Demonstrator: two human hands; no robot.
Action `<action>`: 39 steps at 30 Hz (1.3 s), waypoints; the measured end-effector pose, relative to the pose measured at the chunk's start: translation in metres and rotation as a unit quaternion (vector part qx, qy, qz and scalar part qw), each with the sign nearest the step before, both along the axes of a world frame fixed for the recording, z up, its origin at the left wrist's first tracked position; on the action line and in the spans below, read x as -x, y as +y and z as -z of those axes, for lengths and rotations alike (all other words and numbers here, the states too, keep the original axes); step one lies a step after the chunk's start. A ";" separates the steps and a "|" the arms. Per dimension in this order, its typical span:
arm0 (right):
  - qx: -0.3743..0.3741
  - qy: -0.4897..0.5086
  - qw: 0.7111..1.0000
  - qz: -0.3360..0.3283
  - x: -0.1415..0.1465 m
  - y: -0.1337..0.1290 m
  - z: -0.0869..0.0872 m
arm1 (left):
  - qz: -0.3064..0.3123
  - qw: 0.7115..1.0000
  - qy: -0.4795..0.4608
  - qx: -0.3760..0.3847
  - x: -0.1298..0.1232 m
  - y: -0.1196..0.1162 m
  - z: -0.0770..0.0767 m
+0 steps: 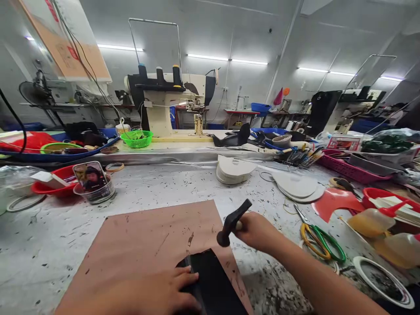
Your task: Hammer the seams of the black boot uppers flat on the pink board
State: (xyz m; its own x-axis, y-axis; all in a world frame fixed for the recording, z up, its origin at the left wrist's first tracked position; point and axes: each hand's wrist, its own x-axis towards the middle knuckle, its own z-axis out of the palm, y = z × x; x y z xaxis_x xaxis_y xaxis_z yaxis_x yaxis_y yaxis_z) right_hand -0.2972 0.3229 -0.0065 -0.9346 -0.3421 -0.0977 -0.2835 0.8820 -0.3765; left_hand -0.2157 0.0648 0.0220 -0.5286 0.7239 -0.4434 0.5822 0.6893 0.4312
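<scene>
My right hand (257, 232) is closed around a hammer (229, 224), its dark head raised above the right edge of a brown board (144, 238). Lying on that board is a black piece of material (218, 282), flat and partly cut off by the bottom of the view. My left hand (170, 286) rests with its fingers spread on the left side of the black piece, pressing it down. Part of the piece is hidden beneath these fingers.
Scissors (316, 243), glue bottles (376, 220) and tape rolls (383, 280) lie to the right. Stacked white pieces (234, 168) sit behind the board. A clear tub (95, 191) with a phone stands left. Beyond is a sewing machine (160, 109).
</scene>
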 end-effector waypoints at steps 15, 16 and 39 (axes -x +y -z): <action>-0.160 0.006 0.982 -0.099 -0.024 -0.053 0.009 | -0.252 0.910 0.227 -0.239 0.017 0.004 0.096; -0.170 0.002 0.981 -0.089 -0.022 -0.055 0.010 | -0.244 0.906 0.226 -0.261 0.019 0.003 0.097; -0.173 -0.016 0.971 -0.162 -0.003 -0.072 0.016 | -0.211 0.910 0.245 -0.261 0.024 -0.006 0.100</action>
State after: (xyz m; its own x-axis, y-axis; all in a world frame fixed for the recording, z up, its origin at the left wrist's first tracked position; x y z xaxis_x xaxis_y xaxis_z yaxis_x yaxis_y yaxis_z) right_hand -0.2938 0.2509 -0.0225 -0.7782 -0.5590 -0.2863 -0.5601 0.8239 -0.0865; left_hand -0.2393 0.0588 -0.0783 -0.8497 0.4554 0.2657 0.5238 0.6722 0.5232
